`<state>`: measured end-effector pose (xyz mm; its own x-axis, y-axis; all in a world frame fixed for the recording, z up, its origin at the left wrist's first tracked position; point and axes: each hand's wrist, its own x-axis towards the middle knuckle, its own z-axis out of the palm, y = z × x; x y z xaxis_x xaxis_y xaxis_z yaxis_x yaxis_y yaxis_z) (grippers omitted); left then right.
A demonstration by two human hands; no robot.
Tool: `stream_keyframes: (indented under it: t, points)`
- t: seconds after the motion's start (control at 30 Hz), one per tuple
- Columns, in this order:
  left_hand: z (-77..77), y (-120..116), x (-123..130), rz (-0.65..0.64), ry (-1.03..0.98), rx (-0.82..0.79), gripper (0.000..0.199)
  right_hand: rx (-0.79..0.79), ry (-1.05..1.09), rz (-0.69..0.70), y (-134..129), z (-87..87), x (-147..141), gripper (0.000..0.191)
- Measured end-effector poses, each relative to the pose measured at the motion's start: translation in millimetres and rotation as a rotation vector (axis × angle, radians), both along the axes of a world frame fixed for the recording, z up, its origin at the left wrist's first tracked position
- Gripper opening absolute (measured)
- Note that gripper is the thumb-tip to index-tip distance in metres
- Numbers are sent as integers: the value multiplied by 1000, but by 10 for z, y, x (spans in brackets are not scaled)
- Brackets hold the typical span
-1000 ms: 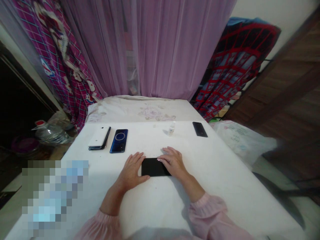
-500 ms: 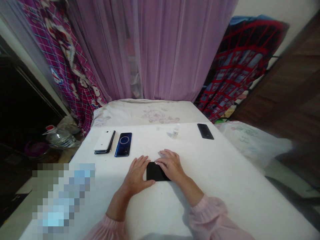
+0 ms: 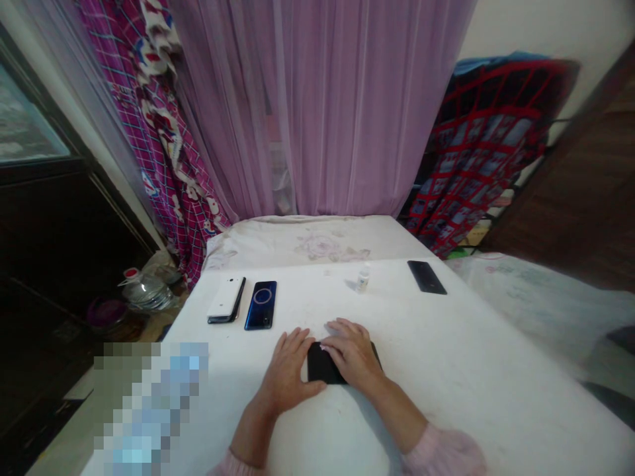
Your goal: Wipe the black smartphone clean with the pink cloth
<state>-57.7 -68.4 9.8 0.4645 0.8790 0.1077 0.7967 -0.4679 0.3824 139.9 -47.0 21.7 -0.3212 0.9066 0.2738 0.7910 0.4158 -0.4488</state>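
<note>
A black phone (image 3: 325, 367) lies flat and sideways on the white-covered table in front of me. My left hand (image 3: 290, 370) braces its left end, with the thumb along the near edge and the fingers at the far left corner. Over the phone's middle rests my right hand (image 3: 353, 354), its fingers bent and close together. A small white piece (image 3: 323, 347) shows at its fingertips, against the phone's upper left part; its kind is too small to make out. My right hand covers much of the phone, though the right corner shows beyond it.
A blue phone (image 3: 261, 307) and a stack of phones topped by a white one (image 3: 226, 297) lie at the left. A small white bottle (image 3: 363, 281) stands farther back. Another dark phone (image 3: 426, 277) lies near the right edge. A blurred-out patch (image 3: 153, 410) covers the left front.
The whole view has shifted, so everything sits lower and farther right. Both hands keep to the black phone; its right corner now shows past my right hand.
</note>
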Motion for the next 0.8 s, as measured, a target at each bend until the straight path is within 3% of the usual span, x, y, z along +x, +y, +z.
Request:
stream_keyframes:
  t: [0.1,0.3,0.6,0.8]
  points:
    - [2,-9,3,8,-6,-5,78,-3,-12,-16,-42,3,84,17]
    - [-16,-13,-3,17,-27,2,79,-5,-57,-119,-159,-21,540,16]
    - [-73,-1,-13,11,-25,38,77,-1,1,10,-149,33,61,19]
    - [-39,3,-7,18,-14,11,78,-9,-47,-77,-141,25,374,18]
